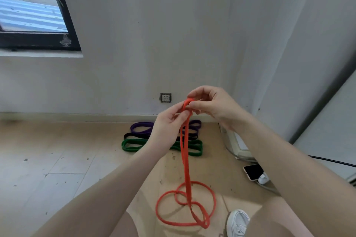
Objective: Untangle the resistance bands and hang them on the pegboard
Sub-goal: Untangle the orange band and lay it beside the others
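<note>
Head view: no container is visible. Both hands are raised in front of the wall socket (165, 97). The right hand (211, 106) pinches the top bend of the red band (186, 167) between thumb and curled fingers; the left hand (169, 123), just below and left of the socket, pinches the same band a little lower. The band hangs straight down and its lower part lies in crossed loops on the floor (57, 159). Below the socket, against the skirting, lie a purple band (138, 128), a black band (133, 136) and a green band (133, 145), partly hidden by the left wrist. Lower right of the socket lie a phone (253, 171) and a white shoe (238, 222).
</note>
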Demonstrator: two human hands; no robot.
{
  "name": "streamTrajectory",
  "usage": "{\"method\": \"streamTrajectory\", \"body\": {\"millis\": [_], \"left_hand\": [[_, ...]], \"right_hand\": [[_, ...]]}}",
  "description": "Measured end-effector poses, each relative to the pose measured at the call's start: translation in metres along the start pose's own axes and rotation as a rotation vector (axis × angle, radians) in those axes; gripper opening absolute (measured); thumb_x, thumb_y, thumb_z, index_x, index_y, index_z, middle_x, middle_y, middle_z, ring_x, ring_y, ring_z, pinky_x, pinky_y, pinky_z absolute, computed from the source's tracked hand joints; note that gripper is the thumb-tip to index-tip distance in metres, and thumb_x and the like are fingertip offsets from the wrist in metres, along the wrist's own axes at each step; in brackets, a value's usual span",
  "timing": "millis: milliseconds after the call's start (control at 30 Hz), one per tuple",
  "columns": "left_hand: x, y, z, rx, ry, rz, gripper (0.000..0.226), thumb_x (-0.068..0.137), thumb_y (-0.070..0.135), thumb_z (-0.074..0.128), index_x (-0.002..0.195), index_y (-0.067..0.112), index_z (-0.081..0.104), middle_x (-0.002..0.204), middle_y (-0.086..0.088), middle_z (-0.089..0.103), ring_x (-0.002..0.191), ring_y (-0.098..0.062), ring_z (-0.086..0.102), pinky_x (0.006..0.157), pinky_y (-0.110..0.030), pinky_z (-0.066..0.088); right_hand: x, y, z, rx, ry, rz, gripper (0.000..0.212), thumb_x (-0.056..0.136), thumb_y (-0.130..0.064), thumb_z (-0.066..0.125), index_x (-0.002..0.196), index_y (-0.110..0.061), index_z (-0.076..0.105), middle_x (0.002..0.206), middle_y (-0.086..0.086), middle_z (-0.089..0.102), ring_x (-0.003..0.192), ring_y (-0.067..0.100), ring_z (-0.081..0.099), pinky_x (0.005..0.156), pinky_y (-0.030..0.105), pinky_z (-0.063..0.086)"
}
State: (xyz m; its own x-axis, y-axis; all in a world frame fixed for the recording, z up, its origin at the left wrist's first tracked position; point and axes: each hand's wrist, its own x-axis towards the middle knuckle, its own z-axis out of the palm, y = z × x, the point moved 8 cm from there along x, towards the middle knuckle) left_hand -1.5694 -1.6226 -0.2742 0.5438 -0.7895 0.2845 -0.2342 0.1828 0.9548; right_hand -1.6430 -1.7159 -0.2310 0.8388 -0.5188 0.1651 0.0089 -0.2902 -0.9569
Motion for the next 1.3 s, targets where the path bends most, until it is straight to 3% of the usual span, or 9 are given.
{"method": "streamTrajectory", "body": {"millis": [200,333,467,567,667,900,1067,1200,1300], "left_hand": [[0.003,-0.017,0.008,0.013,-0.073,-0.116,0.021,0.093,0.021,0.052,0.099,0.037,0.065,0.095,0.006,0.073,0.092,-0.009,0.068,0.083,-0.032,0.056],[0.009,-0.024,0.003,-0.065,-0.052,-0.194,0.020,0.090,0.014,0.058,0.099,0.028,0.068,0.086,-0.001,0.073,0.087,-0.019,0.070,0.084,-0.039,0.056],[0.021,-0.019,-0.011,-0.170,0.085,-0.212,0.014,0.086,0.009,0.062,0.093,0.019,0.068,0.081,-0.002,0.072,0.079,-0.020,0.070,0.079,-0.037,0.058],[0.033,-0.007,-0.015,-0.193,0.139,-0.174,0.013,0.087,0.007,0.061,0.093,0.017,0.067,0.074,-0.001,0.070,0.073,-0.016,0.069,0.071,-0.032,0.059],[0.045,0.005,-0.020,-0.198,0.162,-0.135,0.014,0.090,0.007,0.058,0.094,0.017,0.066,0.067,-0.002,0.067,0.070,-0.014,0.068,0.074,-0.033,0.059],[0.072,0.025,-0.025,-0.320,0.126,-0.125,0.014,0.095,0.007,0.048,0.092,0.008,0.062,0.065,-0.003,0.057,0.063,-0.016,0.060,0.082,-0.039,0.055],[0.093,0.002,-0.035,-0.453,0.214,-0.328,0.023,0.098,0.022,0.045,0.091,0.003,0.056,0.078,-0.008,0.057,0.073,-0.019,0.061,0.083,-0.036,0.054],[0.073,-0.033,-0.016,-0.277,0.054,-0.666,0.066,0.091,0.064,0.028,0.108,0.004,0.049,0.107,-0.011,0.066,0.098,-0.026,0.064,0.093,-0.046,0.048],[0.034,-0.039,-0.001,-0.102,-0.019,-0.555,0.062,0.092,0.061,0.024,0.107,0.013,0.061,0.104,-0.003,0.070,0.101,-0.020,0.064,0.091,-0.037,0.049]], "right_hand": [[0.003,0.007,-0.001,-0.034,0.050,-0.055,0.016,0.082,-0.002,0.067,0.084,-0.018,0.067,0.077,0.000,0.068,0.064,0.006,0.061,0.067,0.019,0.050],[0.006,0.014,-0.001,0.053,0.123,-0.053,0.016,0.083,-0.002,0.065,0.089,-0.017,0.068,0.079,-0.001,0.068,0.067,0.004,0.061,0.070,0.020,0.053],[0.005,0.030,-0.004,0.176,0.305,-0.063,0.029,0.086,-0.010,0.063,0.111,-0.024,0.057,0.104,-0.005,0.061,0.094,0.004,0.059,0.083,0.019,0.051],[-0.002,0.066,0.024,0.215,0.151,0.049,0.035,0.094,-0.022,0.052,0.128,-0.015,0.048,0.114,-0.004,0.065,0.108,0.009,0.060,0.091,0.022,0.049],[-0.017,0.092,0.047,0.104,-0.022,0.105,0.024,0.098,-0.023,0.044,0.115,-0.016,0.059,0.100,-0.001,0.071,0.097,0.010,0.066,0.092,0.028,0.049],[-0.012,0.090,0.025,0.160,-0.051,0.192,0.024,0.099,-0.013,0.042,0.103,-0.018,0.065,0.088,0.000,0.063,0.087,0.016,0.061,0.088,0.033,0.050],[-0.003,0.058,0.008,0.193,0.051,0.257,0.017,0.093,-0.009,0.053,0.094,-0.014,0.069,0.078,0.002,0.067,0.075,0.018,0.065,0.074,0.036,0.056],[0.013,0.021,-0.002,0.421,0.197,0.265,0.008,0.090,-0.007,0.057,0.091,-0.009,0.065,0.067,0.000,0.064,0.057,0.011,0.062,0.069,0.037,0.058],[0.029,0.010,-0.011,0.543,0.336,0.269,0.009,0.088,-0.006,0.061,0.086,-0.015,0.061,0.064,-0.005,0.060,0.050,0.003,0.052,0.059,0.021,0.043]]}}
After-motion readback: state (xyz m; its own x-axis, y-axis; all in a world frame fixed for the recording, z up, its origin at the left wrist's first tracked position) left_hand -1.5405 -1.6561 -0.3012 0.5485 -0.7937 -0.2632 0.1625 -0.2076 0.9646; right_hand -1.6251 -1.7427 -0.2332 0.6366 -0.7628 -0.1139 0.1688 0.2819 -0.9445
